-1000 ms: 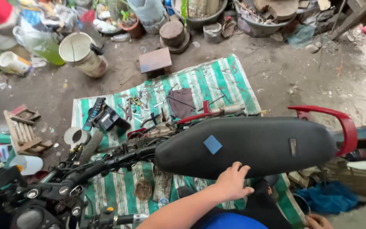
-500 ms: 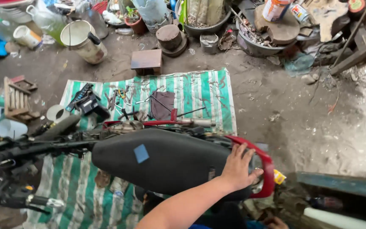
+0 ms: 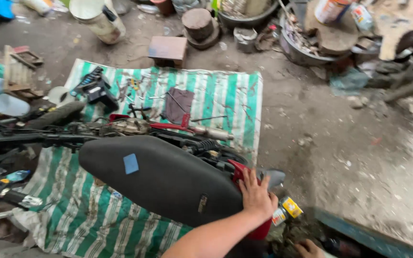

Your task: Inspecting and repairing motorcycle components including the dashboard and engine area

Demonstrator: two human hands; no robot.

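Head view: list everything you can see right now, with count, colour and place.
motorcycle seat: one, black with a blue patch, centre
grab rail: one, red, at the seat's rear
striped mat: one, green and white, under the bike
tools: several, metal, on the mat
dark cloth: one, mid-mat
wooden block: one, brown, above the mat
bucket: one, cream, top left
small can: one, yellow, beside the rail
left hand: on the seat's rear
right hand: bottom edge
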